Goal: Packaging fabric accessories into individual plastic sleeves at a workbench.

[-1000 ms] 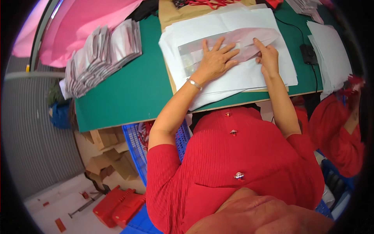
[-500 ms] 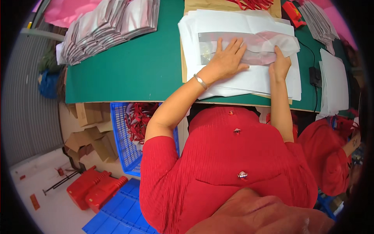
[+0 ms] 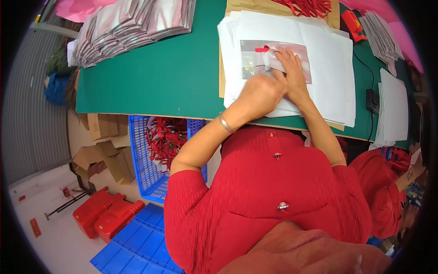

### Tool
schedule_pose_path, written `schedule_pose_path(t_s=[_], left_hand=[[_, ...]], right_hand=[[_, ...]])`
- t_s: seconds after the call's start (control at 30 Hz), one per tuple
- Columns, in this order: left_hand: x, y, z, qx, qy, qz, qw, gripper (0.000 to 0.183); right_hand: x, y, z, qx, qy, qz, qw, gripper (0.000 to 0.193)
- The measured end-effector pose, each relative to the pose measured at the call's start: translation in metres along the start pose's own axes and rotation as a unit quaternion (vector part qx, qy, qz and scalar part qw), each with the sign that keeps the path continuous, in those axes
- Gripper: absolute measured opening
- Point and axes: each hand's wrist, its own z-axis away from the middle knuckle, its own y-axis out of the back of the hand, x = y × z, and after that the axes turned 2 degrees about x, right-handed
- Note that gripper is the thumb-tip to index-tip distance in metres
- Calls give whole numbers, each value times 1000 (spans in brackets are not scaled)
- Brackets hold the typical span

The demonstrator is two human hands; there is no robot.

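A thin grey and see-through plastic packet lies on the stack of white paper sheets, its end folded over toward the left. A small red strip shows at the fold. My right hand lies flat on the folded packet, fingers stretched out and pressing it down. Close beside it, my left hand is curled closed over the near edge of the packet, blurred by motion. Whatever its fingers hold, if anything, is hidden.
Folded silvery-pink packets are piled at the far left, with another pile at the far right. Red ribbons lie at the back. A black adapter sits right. Below the table stands a blue crate with red ribbons.
The packet, spread out long before, is now folded over to the left, with red showing. My right hand moved left onto it; my left hand drew nearer and curled closed.
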Motion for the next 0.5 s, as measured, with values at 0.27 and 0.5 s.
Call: schedule_pose_path(t_s=[0.27,0.5], left_hand=[[-57,-30,-25,240,-84,-108,961,79],[-70,-37,-22,220,-5,-200,955,85]], right_hand=[[-13,5,-5,-52,90,196,975,47],[38,62,-57,-166,-51,-225,959,66]])
